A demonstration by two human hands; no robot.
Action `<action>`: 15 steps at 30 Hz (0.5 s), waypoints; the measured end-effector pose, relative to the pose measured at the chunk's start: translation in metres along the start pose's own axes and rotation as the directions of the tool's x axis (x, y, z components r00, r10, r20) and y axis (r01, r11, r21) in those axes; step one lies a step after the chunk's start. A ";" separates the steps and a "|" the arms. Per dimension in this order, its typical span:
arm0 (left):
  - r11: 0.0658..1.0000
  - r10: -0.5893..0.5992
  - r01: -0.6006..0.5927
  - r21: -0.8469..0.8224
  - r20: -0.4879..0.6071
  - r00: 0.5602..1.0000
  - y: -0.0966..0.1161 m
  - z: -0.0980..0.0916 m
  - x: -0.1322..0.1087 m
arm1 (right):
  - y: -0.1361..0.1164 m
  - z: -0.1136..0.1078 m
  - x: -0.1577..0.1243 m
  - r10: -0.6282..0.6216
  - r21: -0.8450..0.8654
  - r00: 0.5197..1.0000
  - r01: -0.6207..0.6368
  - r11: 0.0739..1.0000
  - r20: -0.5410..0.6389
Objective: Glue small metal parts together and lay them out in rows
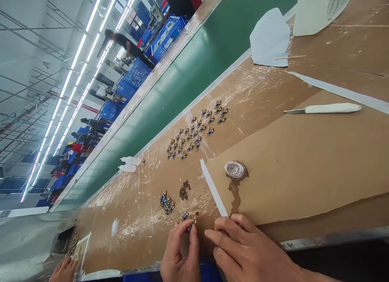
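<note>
Near the table's front edge, my left hand (182, 251) pinches a small blue-and-yellow figurine (191, 226) between thumb and forefinger. My right hand (243, 249) is just right of it, fingers curled and closed; whatever they may hold is hidden. Beyond my left hand lie a heap of similar blue figurines (167, 203) and a little pile of small brown pieces (184, 190). Farther back, several figurines (194, 132) are spread out in loose rows. A round whitish-brown lump (236, 169) sits on the cardboard, with a dark wet streak running toward my right hand.
A white-handled knife (332, 108) rests on the brown cardboard sheet (304, 160). White paper (270, 39) with a thin stick lies at the back. Two white bottles (129, 164) lie beside the green strip (188, 71). Another person's hand (64, 270) is at lower left. People stand and sit beyond.
</note>
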State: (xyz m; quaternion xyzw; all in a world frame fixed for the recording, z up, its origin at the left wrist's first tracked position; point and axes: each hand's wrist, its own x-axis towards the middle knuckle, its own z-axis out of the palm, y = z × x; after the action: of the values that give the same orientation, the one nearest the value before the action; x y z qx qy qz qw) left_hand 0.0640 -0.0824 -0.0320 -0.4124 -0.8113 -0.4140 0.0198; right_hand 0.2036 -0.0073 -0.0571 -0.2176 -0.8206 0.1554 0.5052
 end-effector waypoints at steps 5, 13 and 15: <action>1.000 0.012 -0.011 -0.011 0.081 0.997 0.004 -0.007 0.011 | 0.008 -0.014 -0.002 -0.010 0.104 1.000 0.008 0.995 0.016; 0.999 -0.036 0.028 0.046 0.185 0.982 -0.002 -0.014 0.023 | 0.007 -0.004 -0.008 -0.006 0.117 1.000 0.004 0.993 0.011; 0.998 -0.033 0.022 0.062 0.190 0.981 -0.001 -0.013 0.024 | 0.007 -0.003 -0.010 -0.013 0.116 1.000 0.010 0.993 0.028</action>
State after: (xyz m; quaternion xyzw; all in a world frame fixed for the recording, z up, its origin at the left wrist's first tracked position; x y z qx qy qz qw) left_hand 0.0432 -0.0762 -0.0148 -0.4381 -0.8270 -0.3486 -0.0515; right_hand 0.2116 -0.0063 -0.0662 -0.1807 -0.8186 0.2030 0.5061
